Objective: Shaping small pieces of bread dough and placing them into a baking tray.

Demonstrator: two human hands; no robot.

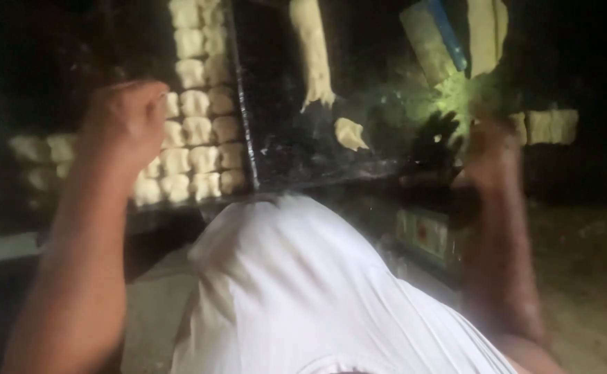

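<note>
While the scene is dim and blurred, the main items can be made out. The left hand (127, 125) is raised at the left, over the near edge of a block of cut dough pieces (199, 131) laid in tight rows on a dark tray (244, 104); its grip looks curled inward, but whether it holds anything cannot be told. The right hand (487, 156) is raised at the right, badly blurred; its grip state cannot be told. Just beyond it, at the far right, lies a short row of dough pieces (549, 126). Between the hands, on the dark table (296, 149), a long strip of dough (314, 52) runs from the far edge toward the middle, with a small loose dough scrap (350, 134) just near of its end. Far right of centre lie a flat scraper with a blue edge (432, 38) and another pale dough slab (487, 28). A white garment (296, 291) fills the near centre.
</note>
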